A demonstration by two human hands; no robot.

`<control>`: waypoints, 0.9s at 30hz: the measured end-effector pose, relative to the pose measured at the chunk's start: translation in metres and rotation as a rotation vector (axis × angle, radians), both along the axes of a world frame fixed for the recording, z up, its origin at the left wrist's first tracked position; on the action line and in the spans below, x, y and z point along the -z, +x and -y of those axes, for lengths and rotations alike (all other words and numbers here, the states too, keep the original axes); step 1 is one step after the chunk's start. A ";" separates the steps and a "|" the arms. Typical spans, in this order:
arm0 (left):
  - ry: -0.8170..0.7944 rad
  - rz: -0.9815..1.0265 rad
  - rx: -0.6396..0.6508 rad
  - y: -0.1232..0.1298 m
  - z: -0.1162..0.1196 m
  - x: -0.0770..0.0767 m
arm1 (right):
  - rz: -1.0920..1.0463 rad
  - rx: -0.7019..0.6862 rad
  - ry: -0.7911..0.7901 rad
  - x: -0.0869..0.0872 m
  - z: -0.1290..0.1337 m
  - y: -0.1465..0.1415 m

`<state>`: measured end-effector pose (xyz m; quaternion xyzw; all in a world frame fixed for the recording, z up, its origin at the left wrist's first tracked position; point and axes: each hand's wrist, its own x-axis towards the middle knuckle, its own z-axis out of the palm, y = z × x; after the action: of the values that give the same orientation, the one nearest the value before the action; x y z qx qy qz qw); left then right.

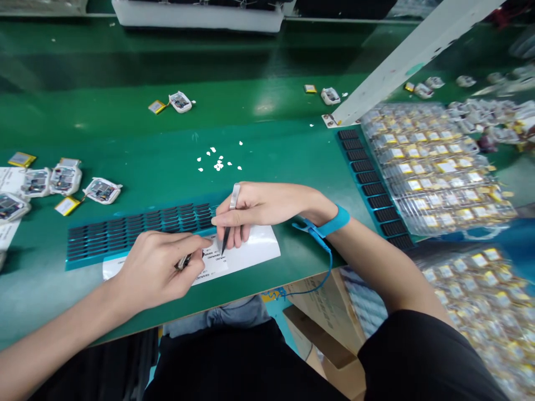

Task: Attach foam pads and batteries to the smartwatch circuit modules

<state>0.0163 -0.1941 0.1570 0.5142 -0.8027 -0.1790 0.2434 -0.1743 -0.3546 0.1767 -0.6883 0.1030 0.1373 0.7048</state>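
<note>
My right hand (pixel 261 206), with a blue wrist strap (pixel 336 223) on its wrist, is closed around a pair of tweezers (pixel 234 197). Their dark tips point down over a white sheet of printed labels (pixel 254 250). Left of them, my left hand (pixel 154 270) pinches a small dark and metallic part (pixel 183 262), mostly covered by the fingers, above the same sheet. Behind both hands lies a blue backing sheet with rows of black strips (pixel 142 231). Small white pieces (pixel 218 164) are scattered on the green mat beyond.
Opened white device housings with circuit boards (pixel 102 190) and yellow-edged batteries (pixel 67 205) lie at the left. More sit at the back. A slanted white post (pixel 401 69) rises at the right, by a second black-strip sheet (pixel 374 189) and clear trays of batteries (pixel 438 167). Cardboard (pixel 330 317) stands below the edge.
</note>
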 end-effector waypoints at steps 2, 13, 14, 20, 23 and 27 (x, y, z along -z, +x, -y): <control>0.007 -0.002 0.002 0.000 0.000 0.000 | -0.012 -0.012 0.025 0.002 0.000 0.001; 0.019 -0.003 0.010 -0.001 0.000 -0.001 | 0.035 -0.020 0.156 0.013 0.005 0.003; 0.020 0.000 0.011 -0.001 0.000 0.000 | 0.049 -0.014 0.158 0.013 0.006 0.003; -0.038 0.057 0.039 -0.002 0.000 0.000 | 0.191 0.124 0.145 0.009 0.007 0.000; 0.032 -0.098 0.003 -0.003 0.001 -0.007 | 0.317 0.318 0.126 0.005 0.002 0.000; 0.275 -0.427 -0.088 -0.004 0.001 -0.020 | 0.466 0.581 0.085 -0.001 -0.013 0.002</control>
<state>0.0122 -0.1947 0.1770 0.5273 -0.6781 -0.3803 0.3429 -0.1720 -0.3415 0.1775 -0.6133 0.1251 -0.2245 0.7468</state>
